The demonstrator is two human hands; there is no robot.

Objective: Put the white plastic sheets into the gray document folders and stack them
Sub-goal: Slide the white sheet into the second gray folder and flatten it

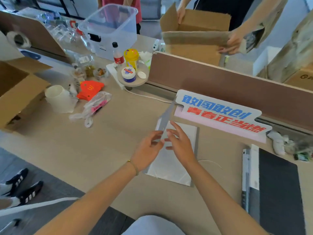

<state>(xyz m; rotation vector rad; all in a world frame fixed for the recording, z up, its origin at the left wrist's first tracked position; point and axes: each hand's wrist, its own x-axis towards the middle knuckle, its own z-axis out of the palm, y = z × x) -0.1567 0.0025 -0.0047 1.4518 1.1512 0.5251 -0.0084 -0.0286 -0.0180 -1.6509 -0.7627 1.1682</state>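
A gray document folder (195, 146) lies open on the desk in front of me, with a white plastic sheet (169, 168) resting on its bottom half. The folder's front cover (166, 114) stands raised on edge, tilted up toward the partition. My left hand (148, 149) pinches the near corner of that raised cover. My right hand (181, 143) hovers just right of it, fingers spread, over the white sheet; whether it touches the cover is unclear.
A printed sign (218, 112) leans by the partition (220, 78). A dark stack (277, 192) lies at the right. Paper roll (58, 98), plastic bag (94, 107), cardboard box (15, 92), bottles and a clear bin (111, 28) crowd the left. Another person's hands hold a carton (194, 34).
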